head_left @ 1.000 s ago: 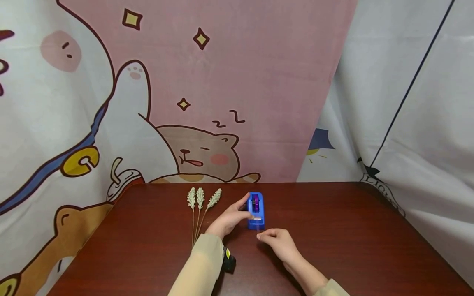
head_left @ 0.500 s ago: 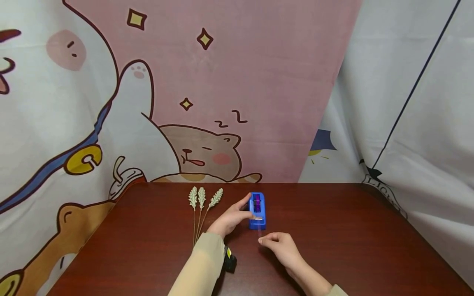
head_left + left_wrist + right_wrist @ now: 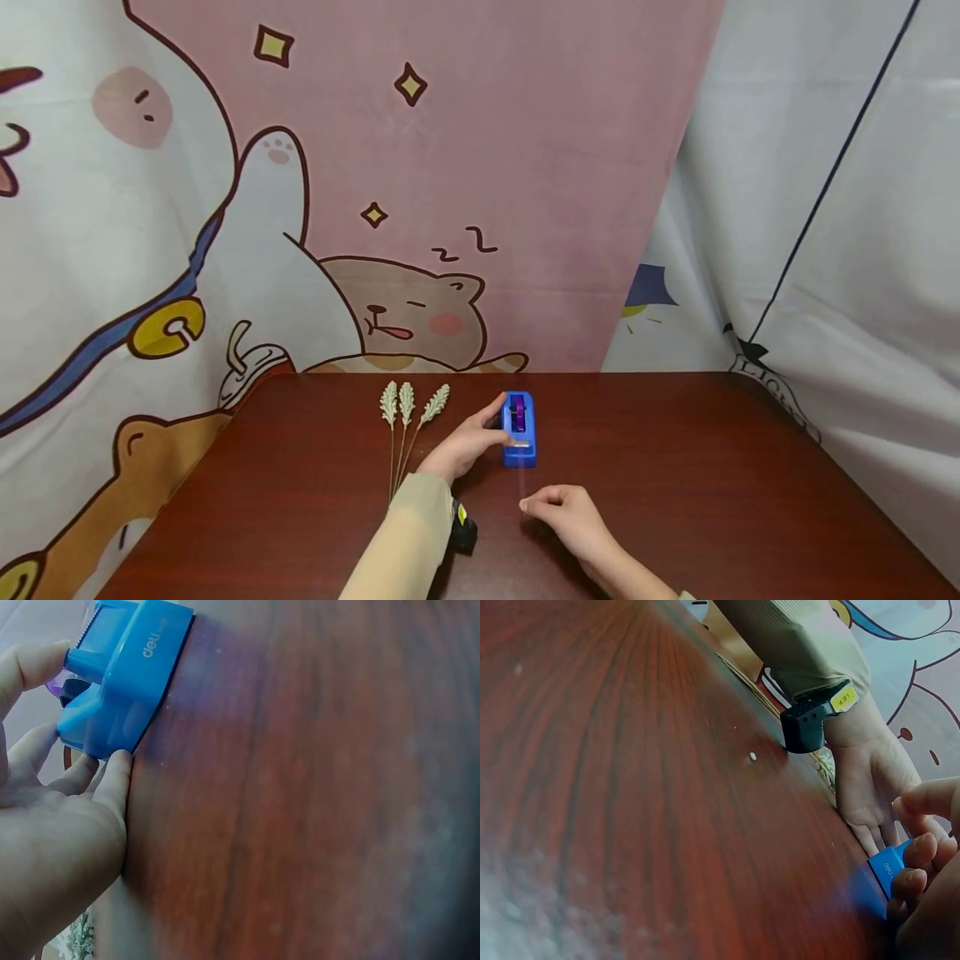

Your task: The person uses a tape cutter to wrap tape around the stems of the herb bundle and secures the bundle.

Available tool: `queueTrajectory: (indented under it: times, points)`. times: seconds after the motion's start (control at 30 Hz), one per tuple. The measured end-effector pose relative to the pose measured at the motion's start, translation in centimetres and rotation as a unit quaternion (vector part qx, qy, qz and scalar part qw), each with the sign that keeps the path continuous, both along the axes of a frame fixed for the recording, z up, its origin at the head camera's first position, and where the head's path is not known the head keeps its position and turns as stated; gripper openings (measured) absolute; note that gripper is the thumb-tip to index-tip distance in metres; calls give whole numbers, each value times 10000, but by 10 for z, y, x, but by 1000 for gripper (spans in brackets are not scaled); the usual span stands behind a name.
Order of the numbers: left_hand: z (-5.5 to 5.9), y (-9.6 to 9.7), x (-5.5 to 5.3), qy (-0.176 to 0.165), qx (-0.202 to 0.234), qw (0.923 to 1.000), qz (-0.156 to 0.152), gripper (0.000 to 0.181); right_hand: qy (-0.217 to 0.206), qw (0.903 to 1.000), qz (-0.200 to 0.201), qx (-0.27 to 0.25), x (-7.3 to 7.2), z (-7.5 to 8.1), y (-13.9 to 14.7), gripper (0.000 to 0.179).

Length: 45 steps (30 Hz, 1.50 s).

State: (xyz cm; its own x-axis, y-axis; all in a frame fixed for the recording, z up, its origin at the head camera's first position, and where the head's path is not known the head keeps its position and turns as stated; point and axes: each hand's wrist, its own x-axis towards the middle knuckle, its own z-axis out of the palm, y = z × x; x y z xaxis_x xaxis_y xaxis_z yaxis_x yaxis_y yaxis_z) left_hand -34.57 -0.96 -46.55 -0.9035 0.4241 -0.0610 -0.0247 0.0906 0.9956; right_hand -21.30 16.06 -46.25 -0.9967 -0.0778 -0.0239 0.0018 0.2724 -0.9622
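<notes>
A blue tape dispenser (image 3: 529,425) with a purple roll (image 3: 518,412) stands on the dark red table. My left hand (image 3: 467,446) grips it from the left, thumb by the cutter edge and fingers along the side and far end. In the left wrist view, the thumb and fingertips touch the dispenser (image 3: 139,664). From its near end a clear strip of tape (image 3: 522,482) runs toward me. My right hand (image 3: 573,518) pinches the strip's free end between thumb and index finger. The right wrist view shows this hand (image 3: 934,881) partly covering the dispenser (image 3: 887,866).
Three pale wheat-like stems (image 3: 406,408) lie left of my left hand, their lower ends hidden by the sleeve (image 3: 408,533). A black wrist device (image 3: 464,531) sits under the left forearm. A small white bit (image 3: 753,757) lies on the table. A cartoon-print cloth (image 3: 562,208) hangs behind.
My right hand has moved toward me, and the strip of tape between it and the dispenser has grown longer. The left hand and the dispenser have stayed in place.
</notes>
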Motion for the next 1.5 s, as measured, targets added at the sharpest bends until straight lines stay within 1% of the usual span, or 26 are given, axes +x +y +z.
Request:
queueTrajectory:
  times: [0.2,0.67,0.8,0.97,1.17,1.3,1.5]
  points:
    - [0,0,1,-12,10,10000,4,89,66,10000,29,-29,4,-1,1,21]
    - [-3,1,-1,-47,86,9999,-34,89,60,9999,70,-49,17,-2,2,19]
    - [-4,1,-2,-28,110,9999,-26,89,2,9998,181,-103,20,-3,3,19]
    - [-2,1,-1,-9,125,9999,5,89,-135,9995,249,-145,22,-4,2,20]
    - [-2,1,-1,-30,143,9999,-11,88,-153,9993,285,-199,25,-4,1,20]
    - [-1,1,-1,-34,167,9998,-29,88,-58,9993,343,-158,27,-3,1,20]
    - [0,0,0,-16,156,9999,-34,89,182,9985,498,155,29,0,2,17]
